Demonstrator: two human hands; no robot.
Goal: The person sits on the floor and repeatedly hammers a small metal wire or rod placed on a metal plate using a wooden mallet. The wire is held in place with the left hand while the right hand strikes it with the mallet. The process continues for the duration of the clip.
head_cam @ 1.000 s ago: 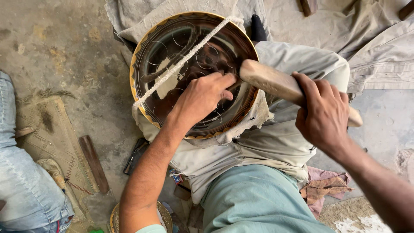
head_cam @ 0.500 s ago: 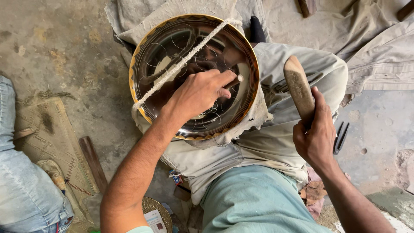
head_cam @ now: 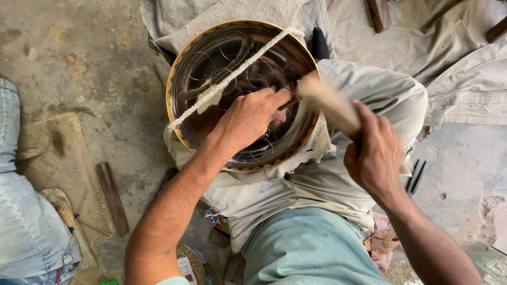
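Observation:
A round shiny metal plate (head_cam: pixel 211 68) with a gold scalloped rim and engraved circles rests on my lap, over a cloth. A white cord (head_cam: pixel 232 74) stretches across its face. My left hand (head_cam: pixel 248 117) lies on the plate near its right side, fingers pinched on a small tool that is mostly hidden. My right hand (head_cam: pixel 374 150) grips a wooden mallet (head_cam: pixel 327 103), blurred with motion, its head just by my left fingertips.
Another person's denim-clad leg (head_cam: pixel 24 211) is at the left, beside a woven mat (head_cam: pixel 63 169) and a dark wooden stick (head_cam: pixel 112 196). Grey cloth (head_cam: pixel 454 79) covers the floor at the upper right. Thin metal tools (head_cam: pixel 414 177) lie by my right knee.
The mallet was raised away to the right half a second ago; now it has swung down to my left fingertips. My left hand stays on the plate.

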